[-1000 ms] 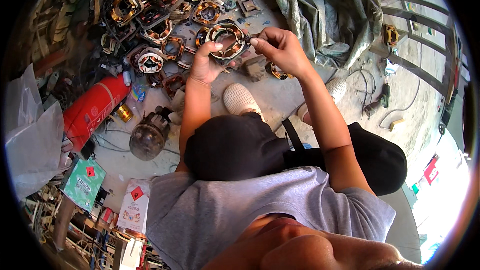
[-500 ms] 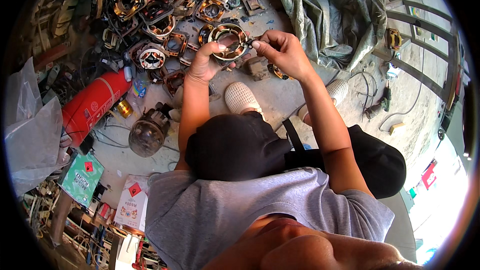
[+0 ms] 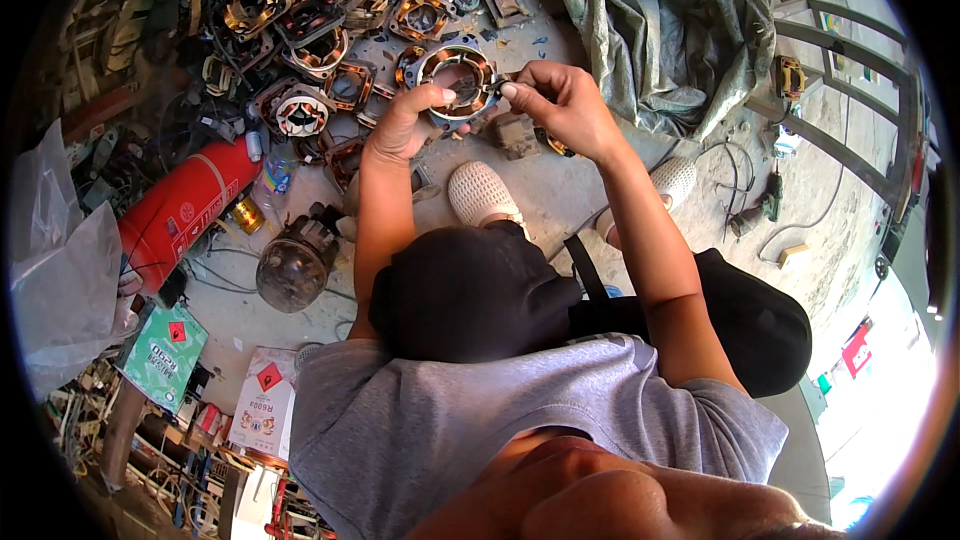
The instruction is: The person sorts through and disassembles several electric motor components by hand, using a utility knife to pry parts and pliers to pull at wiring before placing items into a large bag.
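Note:
My left hand (image 3: 404, 118) is closed round the near left side of a motor stator (image 3: 432, 67), a ring-shaped core with a pale winding around its opening. The thumb lies over the rim, and fingertips show below it. At the stator's right side, my right hand (image 3: 565, 105) pinches something small and dark between thumb and forefinger. It may be a lead or connector of the stator; I cannot make out which. Behind and left of the stator lies a heap of similar stators with copper windings (image 3: 252, 5).
A red cylinder (image 3: 185, 202) and a dark round compressor (image 3: 293, 270) stand to the left. Ahead on the right lies a crumpled grey tarp (image 3: 670, 30), with a metal frame (image 3: 850, 80) beyond it. Cables and a small block (image 3: 795, 257) lie on the floor at right. Cartons (image 3: 263, 402) sit lower left.
The stator has tilted slightly in my left hand, showing more of its metal rim. My right hand keeps its pinch at the stator's right side, nearly unmoved.

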A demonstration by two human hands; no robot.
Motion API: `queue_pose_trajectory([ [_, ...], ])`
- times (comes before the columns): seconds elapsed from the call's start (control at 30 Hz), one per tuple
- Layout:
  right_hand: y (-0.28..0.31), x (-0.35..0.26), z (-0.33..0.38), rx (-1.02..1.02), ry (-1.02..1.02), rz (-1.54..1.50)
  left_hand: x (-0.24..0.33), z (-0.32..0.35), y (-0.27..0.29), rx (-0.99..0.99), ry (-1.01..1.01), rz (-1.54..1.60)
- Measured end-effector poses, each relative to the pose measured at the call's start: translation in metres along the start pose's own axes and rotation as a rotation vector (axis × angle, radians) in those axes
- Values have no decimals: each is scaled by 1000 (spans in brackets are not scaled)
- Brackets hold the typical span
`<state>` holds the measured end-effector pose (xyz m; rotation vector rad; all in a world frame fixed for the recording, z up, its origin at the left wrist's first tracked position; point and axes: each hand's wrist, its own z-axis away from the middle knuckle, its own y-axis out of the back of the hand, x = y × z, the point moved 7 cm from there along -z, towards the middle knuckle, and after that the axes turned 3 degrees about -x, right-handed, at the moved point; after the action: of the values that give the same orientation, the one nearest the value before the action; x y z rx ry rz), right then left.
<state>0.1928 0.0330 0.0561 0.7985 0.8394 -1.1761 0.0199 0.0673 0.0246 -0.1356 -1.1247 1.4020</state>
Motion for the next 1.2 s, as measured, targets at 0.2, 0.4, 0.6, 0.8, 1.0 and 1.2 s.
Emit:
queue_pose_trajectory([
  [0.2,-1,-2,0,-9,-16,-31,1,0,0,35,-3,33],
  [0.4,-4,4,0,-30,-8,-49,0,0,0,62,3,16],
  [0.6,-5,8,-1,-37,-8,-72,-3,-1,3,75,18,1],
  [0.8,-4,8,-1,-18,-12,-16,-7,-3,7,49,6,-15],
  [1.0,-4,8,-2,-17,-5,-13,-9,-4,8,57,3,11],
  [1.2,-3,9,-1,-10,-20,-5,-12,-4,6,33,44,8],
])
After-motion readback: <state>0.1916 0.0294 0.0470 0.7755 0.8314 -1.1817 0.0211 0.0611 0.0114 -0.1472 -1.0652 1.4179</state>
